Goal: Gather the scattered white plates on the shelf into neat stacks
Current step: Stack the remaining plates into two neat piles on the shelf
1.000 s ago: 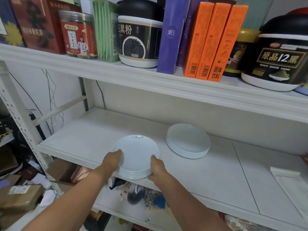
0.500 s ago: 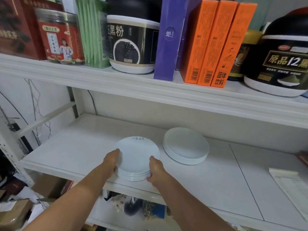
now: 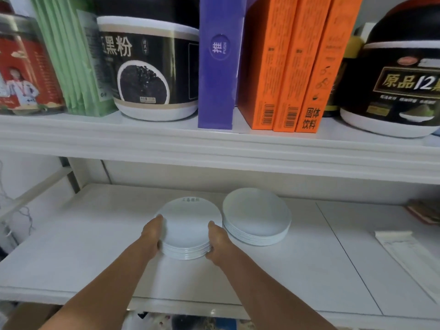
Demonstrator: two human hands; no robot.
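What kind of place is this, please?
Probably a home storage or pantry shelf: food tubs and orange drink boxes stand above, and two plate stacks sit on the lower shelf.

Two neat stacks of white plates (image 3: 190, 225) (left one (image 3: 188, 252) marked) side by side on shelf (image 3: 83, 246)

Upper shelf board (image 3: 214, 148), left to right: a red-labelled clear jar (image 3: 26, 67) at the left edge; a row of upright green packets (image 3: 71, 63); a black tub with a white base (image 3: 152, 67); a purple box (image 3: 217, 65) marked "PUSH"; three orange boxes (image 3: 295, 65) standing side by side, barcodes low on their spines; a second black tub (image 3: 395, 84) at the right edge. Lower shelf, right edge: a folded white paper sheet (image 3: 409, 256) near the front, and a dark flat item (image 3: 426, 211), too blurred to identify, near the back.
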